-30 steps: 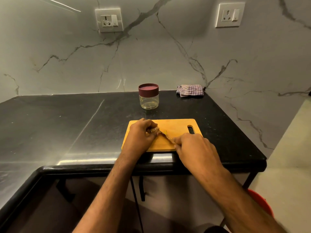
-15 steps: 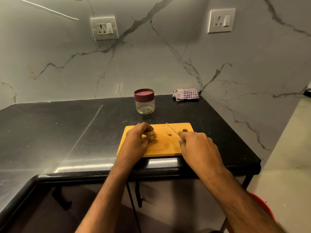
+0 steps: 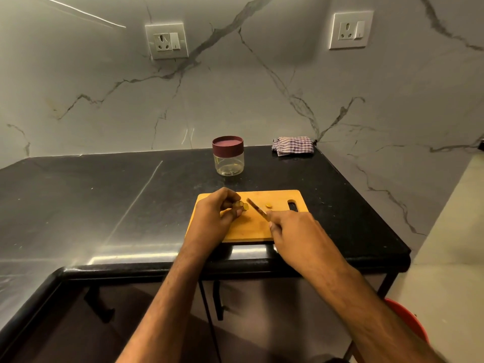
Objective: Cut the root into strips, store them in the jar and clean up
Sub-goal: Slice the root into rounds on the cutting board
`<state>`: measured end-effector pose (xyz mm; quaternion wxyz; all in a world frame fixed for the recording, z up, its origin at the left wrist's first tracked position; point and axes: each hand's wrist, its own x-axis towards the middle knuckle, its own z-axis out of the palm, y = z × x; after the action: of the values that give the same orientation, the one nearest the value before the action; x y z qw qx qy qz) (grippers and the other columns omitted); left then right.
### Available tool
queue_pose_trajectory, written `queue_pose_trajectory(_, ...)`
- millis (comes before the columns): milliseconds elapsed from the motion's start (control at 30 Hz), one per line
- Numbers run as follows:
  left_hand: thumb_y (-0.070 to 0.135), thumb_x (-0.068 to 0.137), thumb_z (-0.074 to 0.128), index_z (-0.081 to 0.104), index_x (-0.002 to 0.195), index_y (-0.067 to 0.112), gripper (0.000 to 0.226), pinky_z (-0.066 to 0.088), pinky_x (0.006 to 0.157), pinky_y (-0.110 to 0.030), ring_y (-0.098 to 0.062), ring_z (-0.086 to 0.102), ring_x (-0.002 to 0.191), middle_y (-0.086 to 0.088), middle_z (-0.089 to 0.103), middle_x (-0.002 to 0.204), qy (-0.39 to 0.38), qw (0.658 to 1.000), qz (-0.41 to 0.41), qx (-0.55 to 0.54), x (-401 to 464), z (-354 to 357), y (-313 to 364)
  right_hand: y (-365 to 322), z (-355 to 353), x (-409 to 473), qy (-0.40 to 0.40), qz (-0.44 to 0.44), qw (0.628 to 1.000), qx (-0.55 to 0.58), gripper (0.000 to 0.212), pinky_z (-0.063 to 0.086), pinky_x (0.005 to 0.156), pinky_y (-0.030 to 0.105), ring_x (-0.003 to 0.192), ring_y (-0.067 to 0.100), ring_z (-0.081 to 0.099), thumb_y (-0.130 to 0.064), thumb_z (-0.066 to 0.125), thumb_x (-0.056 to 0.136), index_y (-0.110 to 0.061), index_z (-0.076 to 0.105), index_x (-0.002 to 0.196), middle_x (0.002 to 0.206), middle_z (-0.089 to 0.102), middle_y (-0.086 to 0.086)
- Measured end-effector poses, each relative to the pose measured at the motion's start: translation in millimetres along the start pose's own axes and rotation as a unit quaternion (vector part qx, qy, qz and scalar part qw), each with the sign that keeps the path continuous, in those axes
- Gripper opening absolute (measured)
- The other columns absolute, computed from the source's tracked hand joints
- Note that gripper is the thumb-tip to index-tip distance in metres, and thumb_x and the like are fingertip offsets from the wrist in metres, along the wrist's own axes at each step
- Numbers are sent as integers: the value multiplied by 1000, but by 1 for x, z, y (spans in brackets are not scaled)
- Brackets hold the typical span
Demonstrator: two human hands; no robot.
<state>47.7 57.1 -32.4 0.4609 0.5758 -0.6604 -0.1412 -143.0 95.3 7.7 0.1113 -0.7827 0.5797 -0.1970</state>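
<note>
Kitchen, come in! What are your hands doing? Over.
Left hand pinches root on cutting board. Right hand grips knife. One slice cut. Jar lidded. Nothing blocking.

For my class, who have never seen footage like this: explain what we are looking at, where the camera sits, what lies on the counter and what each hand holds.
No machine here: a person works with bare hands, filmed by one camera worn on the head, looking forward and down. On the black counter lies a wooden board. The left hand pinches a small root on it. The right hand grips a knife, blade close beside the root's cut end. One cut piece lies on the board. Behind stand a jar, lid on, and a folded checked cloth.
</note>
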Motion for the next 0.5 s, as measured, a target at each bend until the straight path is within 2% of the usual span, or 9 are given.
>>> queue_pose_trajectory(133, 18, 87, 76, 69, 108, 22, 22, 48, 82, -6, 5, 63, 96, 17, 68, 100, -1, 999, 30, 35, -1, 1, -1, -5, 6, -2, -22, -8, 999, -22, 32, 51, 80, 28, 88, 11, 56, -27, 44, 100, -31, 54, 130, 103, 62, -1)
queue_pose_trajectory(233, 23, 90, 74, 73, 114, 23, 24, 44, 78, -4, 4, 61, 93, 14, 69, 103, 18, 996, 62, 64, -2, 1, -1, -6, 6, -5, -25, -14, 1000, 6, 30, 48, 81, 24, 90, 9, 56, -31, 44, 100, -31, 56, 127, 109, 64, -4)
queue_pose_trajectory(300, 25, 91, 73, 73, 117, 22, 27, 42, 78, -3, 3, 60, 93, 12, 67, 108, 14, 996, 54, 74, -1, 1, -2, -7, 6, -5, -11, -12, 1000, 17, 29, 48, 80, 23, 86, 7, 53, -32, 45, 99, -31, 58, 125, 109, 64, -5)
queue_pose_trajectory(400, 26, 92, 71, 71, 124, 22, 32, 44, 80, -7, -3, 60, 95, 9, 64, 119, -14, 995, 32, 98, 2, 2, -3, -6, 6, -4, 4, -9, 1000, 21, 30, 46, 75, 21, 82, 6, 53, -31, 45, 99, -30, 57, 126, 108, 64, -4)
queue_pose_trajectory(500, 28, 91, 72, 67, 129, 24, 39, 51, 91, -23, -7, 60, 101, 6, 62, 125, -30, 994, 15, 106, 2, 3, -4, -7, 6, -4, -19, -8, 999, 32, 32, 43, 73, 19, 80, 5, 54, -30, 46, 99, -31, 55, 130, 111, 63, -5)
